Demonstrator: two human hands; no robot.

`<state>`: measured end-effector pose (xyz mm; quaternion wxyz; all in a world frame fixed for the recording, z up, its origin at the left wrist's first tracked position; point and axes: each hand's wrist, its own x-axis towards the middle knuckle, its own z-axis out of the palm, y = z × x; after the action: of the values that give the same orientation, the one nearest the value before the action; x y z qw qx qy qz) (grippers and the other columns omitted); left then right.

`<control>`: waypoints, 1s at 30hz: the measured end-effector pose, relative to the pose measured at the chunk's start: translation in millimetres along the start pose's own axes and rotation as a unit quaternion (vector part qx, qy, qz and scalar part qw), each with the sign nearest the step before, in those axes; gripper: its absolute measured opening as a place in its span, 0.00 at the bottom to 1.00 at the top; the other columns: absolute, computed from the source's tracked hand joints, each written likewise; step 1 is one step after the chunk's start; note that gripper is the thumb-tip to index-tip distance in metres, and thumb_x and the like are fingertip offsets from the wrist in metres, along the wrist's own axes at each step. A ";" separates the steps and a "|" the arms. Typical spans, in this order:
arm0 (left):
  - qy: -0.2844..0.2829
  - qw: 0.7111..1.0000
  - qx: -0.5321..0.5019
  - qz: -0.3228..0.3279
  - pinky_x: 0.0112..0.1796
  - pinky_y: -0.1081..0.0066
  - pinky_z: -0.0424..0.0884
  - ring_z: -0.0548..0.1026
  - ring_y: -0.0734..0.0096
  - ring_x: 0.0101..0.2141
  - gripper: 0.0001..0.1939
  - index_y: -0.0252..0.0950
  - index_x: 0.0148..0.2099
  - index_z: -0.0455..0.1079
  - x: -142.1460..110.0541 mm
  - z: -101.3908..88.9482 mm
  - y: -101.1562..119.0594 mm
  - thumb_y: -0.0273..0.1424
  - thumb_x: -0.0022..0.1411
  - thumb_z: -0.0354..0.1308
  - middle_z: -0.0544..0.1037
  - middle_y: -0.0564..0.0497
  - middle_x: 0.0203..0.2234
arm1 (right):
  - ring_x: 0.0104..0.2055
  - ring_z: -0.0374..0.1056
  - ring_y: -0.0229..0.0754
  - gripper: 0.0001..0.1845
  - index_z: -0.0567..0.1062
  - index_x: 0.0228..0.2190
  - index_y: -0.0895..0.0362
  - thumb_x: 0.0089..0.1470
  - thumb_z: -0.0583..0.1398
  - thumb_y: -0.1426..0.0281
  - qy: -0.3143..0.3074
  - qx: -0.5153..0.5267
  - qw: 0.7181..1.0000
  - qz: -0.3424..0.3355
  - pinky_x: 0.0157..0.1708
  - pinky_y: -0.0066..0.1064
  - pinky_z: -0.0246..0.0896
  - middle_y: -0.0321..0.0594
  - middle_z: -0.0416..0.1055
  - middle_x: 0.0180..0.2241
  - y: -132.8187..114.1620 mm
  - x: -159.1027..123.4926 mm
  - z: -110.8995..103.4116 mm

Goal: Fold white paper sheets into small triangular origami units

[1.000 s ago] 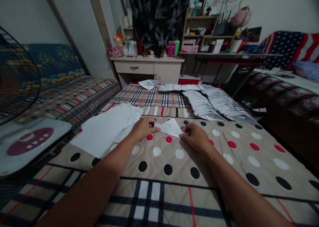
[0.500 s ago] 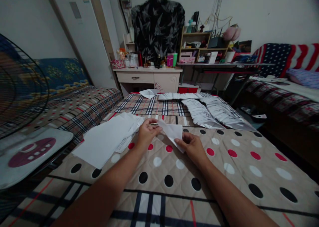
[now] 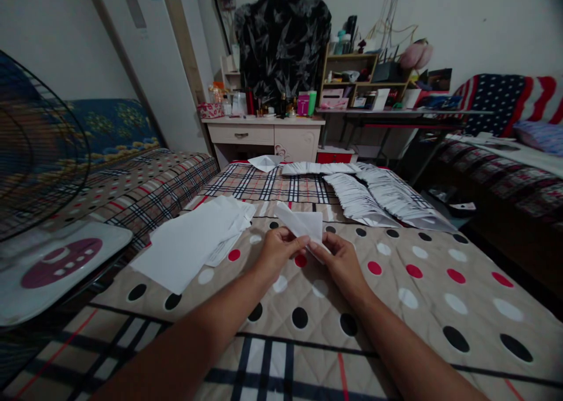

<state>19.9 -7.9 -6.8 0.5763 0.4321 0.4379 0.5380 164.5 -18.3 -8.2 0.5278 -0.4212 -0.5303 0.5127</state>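
A folded white sheet of paper [image 3: 308,222] is held up between both hands, just above the spotted bedcover [image 3: 325,307]. My left hand [image 3: 281,248] pinches its lower left edge, thumb on the near side. Close beside it, my right hand [image 3: 336,253] grips the lower right edge with thumb and fingers. One flap of the paper slants up to the left, and a squarish part stands at the right. To the left of my hands lies a loose pile of white sheets [image 3: 185,245], some with print along the edges.
Beyond my hands, rows of folded papers [image 3: 358,199] overlap on the bed, with another row [image 3: 316,168] behind them. A single folded paper [image 3: 264,163] lies near the far edge. A fan [image 3: 39,143] and a white folding table [image 3: 57,266] stand at left.
My left hand has moved right and down along the paper, now close to my right hand. The paper's left flap points up more. The view has shifted slightly.
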 end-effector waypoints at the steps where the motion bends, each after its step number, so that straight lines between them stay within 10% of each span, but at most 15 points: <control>1: 0.003 1.000 -0.005 -0.003 0.23 0.76 0.66 0.72 0.77 0.20 0.14 0.32 0.31 0.77 0.3 -0.1 1.2 0.36 0.43 0.71 0.79 0.50 0.24 | 0.24 0.64 0.36 0.15 0.76 0.27 0.59 0.45 0.68 0.59 0.000 -0.005 1.000 0.002 0.24 0.26 0.56 0.38 0.74 0.24 0.2 -0.2 -0.5; 11: 0.067 0.997 0.039 0.020 0.23 0.76 0.65 0.71 0.76 0.18 0.16 0.32 0.25 0.72 16.4 -27.8 29.3 0.38 0.40 0.72 0.76 0.50 0.18 | 0.17 0.53 0.32 0.16 0.72 0.22 0.58 0.41 0.69 0.60 0.025 -0.037 0.999 0.020 0.17 0.25 0.44 0.31 0.65 0.16 -1.4 6.2 -15.0; 18: 0.115 0.989 -0.093 0.017 0.29 0.76 0.71 0.75 0.76 0.24 0.20 0.33 0.32 0.71 12.8 -14.3 24.0 0.33 0.37 0.74 0.78 0.53 0.23 | 0.24 0.63 0.34 0.17 0.74 0.31 0.56 0.42 0.69 0.59 0.090 0.098 0.991 -0.007 0.25 0.25 0.58 0.32 0.71 0.25 -1.9 3.7 -7.6; 23: 0.067 0.988 -0.136 0.004 0.33 0.72 0.73 0.76 0.73 0.27 0.19 0.32 0.32 0.73 -4.6 10.7 14.9 0.32 0.36 0.74 0.79 0.51 0.27 | 0.26 0.65 0.36 0.16 0.75 0.30 0.57 0.45 0.68 0.58 0.027 0.119 0.992 0.012 0.29 0.28 0.61 0.36 0.73 0.27 -2.3 -4.2 11.5; 30: 0.000 0.992 -0.109 -0.062 0.24 0.77 0.67 0.74 0.76 0.23 0.18 0.32 0.32 0.75 -14.6 17.5 12.7 0.33 0.38 0.74 0.78 0.50 0.24 | 0.18 0.51 0.32 0.20 0.70 0.20 0.57 0.48 0.65 0.55 0.103 0.077 0.991 -0.021 0.19 0.27 0.45 0.30 0.61 0.16 -7.6 -7.4 12.2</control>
<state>33.3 -22.3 10.3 0.6522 0.3392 0.4024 0.5456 153.7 -27.7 -0.6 0.6211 -0.4188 -0.4409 0.4944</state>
